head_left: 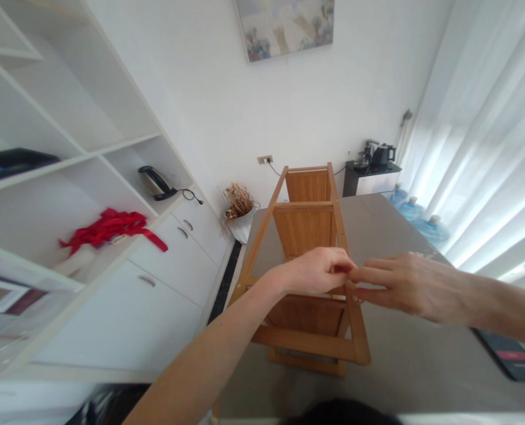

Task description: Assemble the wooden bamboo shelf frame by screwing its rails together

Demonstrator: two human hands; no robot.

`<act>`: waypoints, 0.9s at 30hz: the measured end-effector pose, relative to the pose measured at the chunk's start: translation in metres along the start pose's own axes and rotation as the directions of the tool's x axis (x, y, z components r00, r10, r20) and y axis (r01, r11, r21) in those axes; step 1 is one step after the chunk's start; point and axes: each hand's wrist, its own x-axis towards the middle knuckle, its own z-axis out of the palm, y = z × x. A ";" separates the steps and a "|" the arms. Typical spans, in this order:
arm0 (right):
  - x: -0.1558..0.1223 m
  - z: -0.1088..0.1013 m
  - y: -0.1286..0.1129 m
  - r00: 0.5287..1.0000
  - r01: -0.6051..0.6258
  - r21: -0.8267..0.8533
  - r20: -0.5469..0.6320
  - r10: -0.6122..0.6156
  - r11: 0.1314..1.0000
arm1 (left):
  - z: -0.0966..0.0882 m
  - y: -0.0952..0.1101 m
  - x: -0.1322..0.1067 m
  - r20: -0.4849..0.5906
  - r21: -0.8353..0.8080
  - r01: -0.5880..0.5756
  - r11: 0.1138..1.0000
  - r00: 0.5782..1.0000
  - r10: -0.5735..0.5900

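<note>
A wooden shelf rack (pixel 304 336) with slatted panels lies along the grey table. Over its right-hand rail, my left hand (pixel 318 270) is closed, thumb and fingers curled into a pinch. My right hand (pixel 404 286) comes in from the right with fingers nearly straight and tips drawn together, meeting the left fingertips above the rail. Whatever is between the fingertips is too small or hidden to make out. Small pale bits show by the rail just under the right fingers.
Small whitish pieces (pixel 423 255) lie on the grey table (pixel 395 366) near its right edge, with a phone (pixel 510 354) closer to me. Water bottles (pixel 433 227) stand by the curtain. White shelving (pixel 169 260) with a kettle (pixel 156 182) and red cloth (pixel 107 230) lines the left.
</note>
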 end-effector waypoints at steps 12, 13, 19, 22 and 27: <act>-0.004 0.023 -0.009 0.915 -0.404 0.165 0.058 0.399 0.900 | 0.052 0.015 -0.041 -0.245 0.334 0.303 0.892 0.942 -0.228; -0.003 0.024 -0.010 0.907 -0.420 0.178 0.055 0.417 0.890 | 0.054 0.014 -0.041 -0.248 0.337 0.302 0.891 0.942 -0.226; -0.002 0.029 -0.016 0.862 -0.507 0.139 0.069 0.502 0.851 | 0.055 0.012 -0.041 -0.262 0.336 0.302 0.892 0.940 -0.219; 0.000 0.028 -0.018 0.822 -0.568 0.106 0.116 0.557 0.816 | 0.056 0.013 -0.042 -0.273 0.339 0.302 0.891 0.938 -0.214; 0.006 0.027 -0.023 0.768 -0.634 0.041 0.149 0.623 0.772 | 0.057 0.012 -0.043 -0.285 0.348 0.300 0.888 0.936 -0.204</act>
